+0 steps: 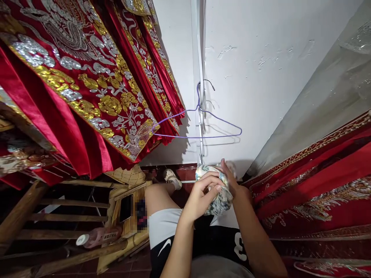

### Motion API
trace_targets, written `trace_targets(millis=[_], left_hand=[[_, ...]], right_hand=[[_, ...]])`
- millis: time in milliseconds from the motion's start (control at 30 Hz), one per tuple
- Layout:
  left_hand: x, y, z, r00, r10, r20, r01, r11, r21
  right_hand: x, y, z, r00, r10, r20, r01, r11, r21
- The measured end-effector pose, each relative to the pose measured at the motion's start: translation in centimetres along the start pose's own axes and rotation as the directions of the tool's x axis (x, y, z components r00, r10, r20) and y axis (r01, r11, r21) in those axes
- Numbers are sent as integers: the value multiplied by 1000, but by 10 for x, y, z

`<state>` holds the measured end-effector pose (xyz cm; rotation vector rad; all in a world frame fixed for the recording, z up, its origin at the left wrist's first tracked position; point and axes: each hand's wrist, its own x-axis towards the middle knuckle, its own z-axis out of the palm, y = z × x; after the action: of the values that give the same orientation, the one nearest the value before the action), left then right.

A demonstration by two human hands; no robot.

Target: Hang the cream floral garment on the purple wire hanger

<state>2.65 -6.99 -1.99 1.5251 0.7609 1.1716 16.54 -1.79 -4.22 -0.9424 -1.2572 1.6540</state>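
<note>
A bunched-up patterned cloth (218, 206), white with green and blue-grey tones, is held in front of my lap. My left hand (203, 195) lies over its near left side with the fingers curled round the fabric. My right hand (230, 178) grips it from the right with the thumb up, its other fingers mostly hidden by the bundle. Whether the cloth is one garment or more I cannot tell. Beyond my hands, an empty purple wire hanger (199, 136) hangs by the white wall.
Red costumes with gold and silver sequins (110, 104) hang at the left, more red embroidered fabric (324, 197) at the right. A bamboo bench (72, 218) stands at lower left, bearing a pink bottle (100, 236) and a dark phone-like slab (126, 207). A clear plastic sheet (321, 77) slants at right.
</note>
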Motion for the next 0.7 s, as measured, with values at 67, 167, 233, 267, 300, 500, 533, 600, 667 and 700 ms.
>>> trace_targets(millis=[67,167,233,267,300,500,533,600,667,700], left_hand=[[-1,2,-7,994,64,-89,-50,988,143],[-1,-2,-21,946,123,-299,-60,976,212],[1,-8,-26,922,140,-361,-64,975,215],[3,-12,-28,917,155,-368,-76,972,222],[5,-17,-30,911,173,-374,-90,969,230],[8,-44,-52,991,-52,-123,67,990,120],[5,-47,-58,988,-156,7,153,974,166],[-5,-50,-70,935,-321,149,259,908,330],[-14,-50,-83,918,-379,117,283,833,476],[-17,-49,-90,924,-376,73,282,798,533]], right_hand=[[0,-13,2,992,80,99,-85,995,49],[-1,-26,1,967,171,191,-174,985,-1],[0,-32,0,955,183,234,-159,981,-114],[0,-35,1,947,177,269,-135,976,-169],[1,-38,1,934,169,314,-104,972,-212],[6,-66,-8,953,-66,297,206,859,-469],[8,-72,-14,953,-158,257,274,811,-516],[16,-85,-27,925,-349,148,367,729,-578],[31,-94,-41,876,-482,26,395,686,-611],[41,-97,-46,860,-510,-13,394,681,-617]])
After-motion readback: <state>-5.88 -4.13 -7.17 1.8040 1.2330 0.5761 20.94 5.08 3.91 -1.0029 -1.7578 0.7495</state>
